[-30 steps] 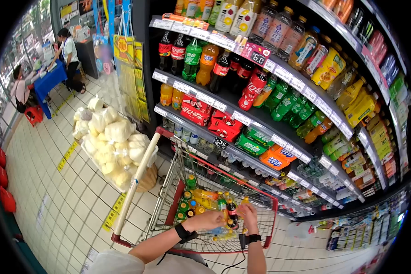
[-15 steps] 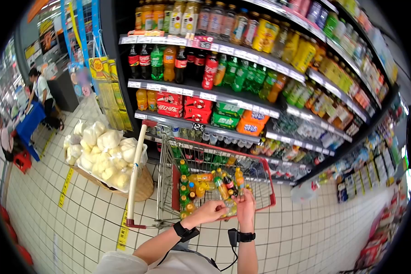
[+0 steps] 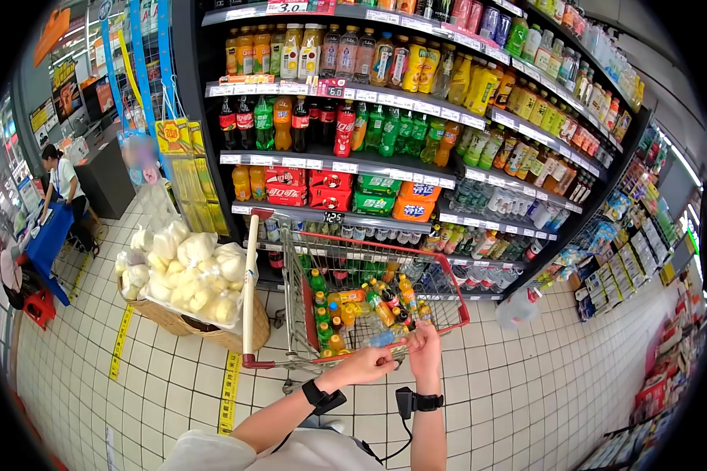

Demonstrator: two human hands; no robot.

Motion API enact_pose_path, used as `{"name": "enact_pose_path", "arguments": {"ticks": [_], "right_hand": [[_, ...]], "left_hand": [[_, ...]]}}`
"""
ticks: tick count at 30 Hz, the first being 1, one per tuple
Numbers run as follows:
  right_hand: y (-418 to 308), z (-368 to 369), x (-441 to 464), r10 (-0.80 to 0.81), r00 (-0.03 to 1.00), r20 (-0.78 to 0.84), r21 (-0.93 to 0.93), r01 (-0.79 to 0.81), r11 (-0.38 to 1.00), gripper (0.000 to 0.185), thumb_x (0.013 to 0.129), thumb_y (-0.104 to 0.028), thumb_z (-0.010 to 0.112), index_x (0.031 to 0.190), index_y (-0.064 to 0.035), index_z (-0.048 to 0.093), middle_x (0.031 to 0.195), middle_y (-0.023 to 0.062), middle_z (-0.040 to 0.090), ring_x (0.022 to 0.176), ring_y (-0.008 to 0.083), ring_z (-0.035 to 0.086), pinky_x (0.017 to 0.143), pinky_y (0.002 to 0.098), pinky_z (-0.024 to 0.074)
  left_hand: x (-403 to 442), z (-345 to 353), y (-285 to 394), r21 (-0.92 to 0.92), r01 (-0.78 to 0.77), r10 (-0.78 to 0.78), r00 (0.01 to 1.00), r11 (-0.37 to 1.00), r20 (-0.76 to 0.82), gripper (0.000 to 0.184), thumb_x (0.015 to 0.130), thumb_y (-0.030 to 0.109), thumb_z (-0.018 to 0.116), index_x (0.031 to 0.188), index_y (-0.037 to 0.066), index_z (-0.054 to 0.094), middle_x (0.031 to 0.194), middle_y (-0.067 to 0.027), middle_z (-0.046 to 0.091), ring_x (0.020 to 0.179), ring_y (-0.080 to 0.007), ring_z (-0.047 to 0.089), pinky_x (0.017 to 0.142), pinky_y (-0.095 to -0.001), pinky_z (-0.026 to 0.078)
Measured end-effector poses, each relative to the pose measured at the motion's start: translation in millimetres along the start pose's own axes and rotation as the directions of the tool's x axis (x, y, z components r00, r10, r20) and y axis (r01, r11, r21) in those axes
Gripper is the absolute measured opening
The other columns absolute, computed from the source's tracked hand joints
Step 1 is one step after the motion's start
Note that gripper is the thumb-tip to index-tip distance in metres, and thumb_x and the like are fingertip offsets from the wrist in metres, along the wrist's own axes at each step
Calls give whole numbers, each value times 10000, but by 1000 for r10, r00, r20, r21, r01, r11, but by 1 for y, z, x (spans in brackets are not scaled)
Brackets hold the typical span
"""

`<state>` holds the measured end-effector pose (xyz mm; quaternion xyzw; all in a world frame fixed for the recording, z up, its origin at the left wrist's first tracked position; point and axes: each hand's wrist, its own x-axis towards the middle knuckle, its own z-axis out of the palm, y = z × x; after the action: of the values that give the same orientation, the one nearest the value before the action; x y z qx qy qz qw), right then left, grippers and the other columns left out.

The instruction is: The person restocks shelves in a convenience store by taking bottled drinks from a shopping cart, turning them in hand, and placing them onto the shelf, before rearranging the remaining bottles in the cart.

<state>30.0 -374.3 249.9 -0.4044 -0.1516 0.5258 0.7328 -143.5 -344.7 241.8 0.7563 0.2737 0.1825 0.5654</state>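
Both hands are at the near side of a red-rimmed wire shopping cart [image 3: 457,318]. My left hand [image 3: 367,365] is closed with fingers curled, just outside the near rim. Close to its right, my right hand [image 3: 425,352] is raised with bent fingers pressed together. Whatever either might hold is hidden. Inside the cart, green-bottled drinks [image 3: 323,318] stand along the left side. An orange drink bottle [image 3: 407,293] leans at the right, and a yellow-orange bottle [image 3: 380,308] lies tilted in the middle. A bluish clear bottle [image 3: 383,339] lies nearest the hands.
Drink shelves [image 3: 369,167] run behind the cart, holding bottles and multipacks. Left of the cart handle [image 3: 250,286], bagged pale buns [image 3: 188,271] sit on a wicker basket [image 3: 247,334]. A large clear jug [image 3: 518,308] stands on the floor at right. Two people are by a blue table [image 3: 49,243].
My view has shifted, so the shelves appear lower and the cart slightly different in angle. The bluish bottle now shows more clearly beside my hands. Both hands keep nearly the same pose.
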Motion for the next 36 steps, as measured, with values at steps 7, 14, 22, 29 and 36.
{"name": "enact_pose_path", "arguments": {"ticks": [7,14,22,29,36], "right_hand": [[38,52,9,68,996,63,24,-69,997,91,923,-178,563,886,-97,544,593,-53,295,543,90,347,663,347,483],[127,154,31,159,981,113,-22,-158,987,119,946,-156,549,988,-45,557,628,-27,377,580,108,439,696,389,545],[198,262,42,231,969,89,-223,-207,953,106,948,-126,584,1019,-47,583,629,-8,438,598,122,489,726,398,551],[254,271,37,428,901,65,-736,-247,631,457,851,-297,745,1206,-46,602,995,57,645,924,136,611,780,297,531],[271,261,48,663,746,57,-907,-239,347,527,785,-281,788,1185,-12,575,867,89,703,716,129,658,623,269,542]], "left_hand": [[-40,-54,-2,21,-13,14,998,1000,-67,300,917,256,626,802,-19,600,659,-108,610,582,-178,541,568,-364,440],[-95,-175,-30,-19,60,-62,988,998,-139,331,952,283,608,779,2,577,601,-63,517,553,-136,443,531,-327,391],[-129,-314,-91,-37,131,-135,979,991,-152,276,937,265,633,880,-5,616,724,-56,588,609,-131,503,593,-296,445],[-134,-369,-143,58,276,-226,877,959,-424,789,841,248,697,1448,-63,301,1209,-286,540,1073,-364,601,929,-396,489],[-104,-367,-166,-207,162,-207,954,965,-217,467,869,42,652,1317,22,517,1043,-155,713,936,-225,706,787,-335,559]]}}
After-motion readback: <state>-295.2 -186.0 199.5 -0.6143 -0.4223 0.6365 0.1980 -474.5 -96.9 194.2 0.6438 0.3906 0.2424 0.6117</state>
